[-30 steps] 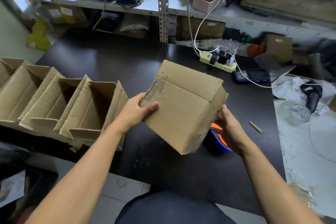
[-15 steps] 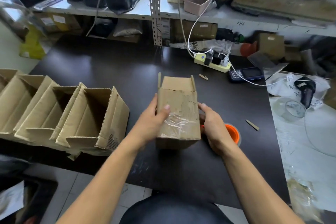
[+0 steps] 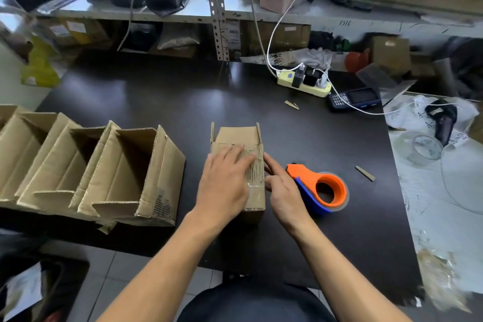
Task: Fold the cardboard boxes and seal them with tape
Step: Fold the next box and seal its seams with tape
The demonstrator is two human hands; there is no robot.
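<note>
Over on the left of the dark worktop (image 3: 162,102) we've got a row of folded boxes (image 3: 86,170) lying on their sides, nested one against the next, mouths facing us with nothing inside that we can see. In the middle sits the small cardboard box (image 3: 239,138) we're working on, resting on the worktop with its far flaps standing up and a strip of clear tape shiny across the near end. Our left hand (image 3: 224,185) lies flat on top of it, fingers straight and spread, pressing down. Our right hand (image 3: 283,191) is just beside the box's right edge, index finger stretched out along it, other fingers loosely curled, gripping nothing. Right next to that hand lies the orange and blue tape dispenser (image 3: 320,191), on the worktop. Further back there's a yellow power strip (image 3: 304,83) with plugs in it.
</note>
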